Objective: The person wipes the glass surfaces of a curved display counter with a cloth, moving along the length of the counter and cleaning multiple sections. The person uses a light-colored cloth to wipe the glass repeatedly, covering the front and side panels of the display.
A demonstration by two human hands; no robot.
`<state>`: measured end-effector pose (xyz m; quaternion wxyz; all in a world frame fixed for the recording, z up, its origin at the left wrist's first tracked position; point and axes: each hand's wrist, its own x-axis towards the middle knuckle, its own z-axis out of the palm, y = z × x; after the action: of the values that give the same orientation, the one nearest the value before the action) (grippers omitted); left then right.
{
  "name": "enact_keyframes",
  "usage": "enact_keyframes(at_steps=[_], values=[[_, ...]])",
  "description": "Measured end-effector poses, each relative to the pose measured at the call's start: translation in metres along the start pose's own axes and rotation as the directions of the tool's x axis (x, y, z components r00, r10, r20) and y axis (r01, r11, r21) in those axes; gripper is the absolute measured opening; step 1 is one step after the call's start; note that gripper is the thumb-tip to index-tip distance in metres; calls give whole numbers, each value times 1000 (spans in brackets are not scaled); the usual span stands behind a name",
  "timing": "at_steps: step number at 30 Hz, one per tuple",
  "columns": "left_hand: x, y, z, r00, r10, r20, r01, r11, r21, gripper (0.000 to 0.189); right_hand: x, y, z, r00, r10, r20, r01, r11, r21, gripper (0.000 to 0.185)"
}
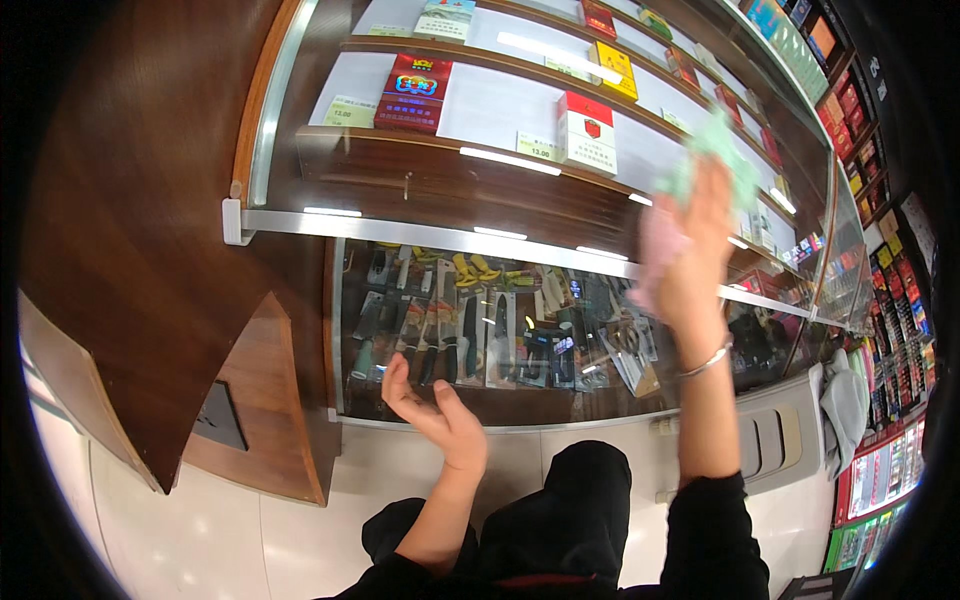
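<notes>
My right hand (701,240) is stretched out over the slanted upper glass of a display case. Under its fingers is a cloth (724,146), light green at the top with a pink part along the hand's left side; hand and cloth are blurred. Behind the glass, cigarette packs stand on stepped wooden shelves, among them a dark red pack (413,94) and a white pack with a red top (587,133). My left hand (442,416) holds nothing, its fingers apart and slightly curled, before the lower glass. Packaged kitchen knives (501,337) hang or lie behind that pane.
A metal rail (427,238) runs between the upper and lower glass. On the left stands a dark wooden panel (142,172). A grey plastic step stool (780,435) with a grey cloth (845,394) is on the right, near racks of packaged goods (900,300).
</notes>
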<state>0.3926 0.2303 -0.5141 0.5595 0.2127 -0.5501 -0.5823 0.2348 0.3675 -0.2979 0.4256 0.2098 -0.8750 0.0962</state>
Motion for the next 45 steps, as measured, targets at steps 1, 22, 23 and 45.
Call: enact_keyframes(at_steps=[1,22,23,45], values=[[2,-2,-1,1000,-15,-14,15,1000,8,48,7,-36,10,991,-115,-65,124,982,145,72],[46,-21,-25,998,0,-56,5,997,77,35,-5,206,-13,941,282,-189,-323,915,-242,56],[50,-15,-25,996,-71,-56,75,996,57,34,0,215,-15,975,199,-102,-219,752,-622,56],[92,84,81,928,-125,351,218,945,-242,40,-14,227,-23,968,219,-121,-247,918,-312,61]])
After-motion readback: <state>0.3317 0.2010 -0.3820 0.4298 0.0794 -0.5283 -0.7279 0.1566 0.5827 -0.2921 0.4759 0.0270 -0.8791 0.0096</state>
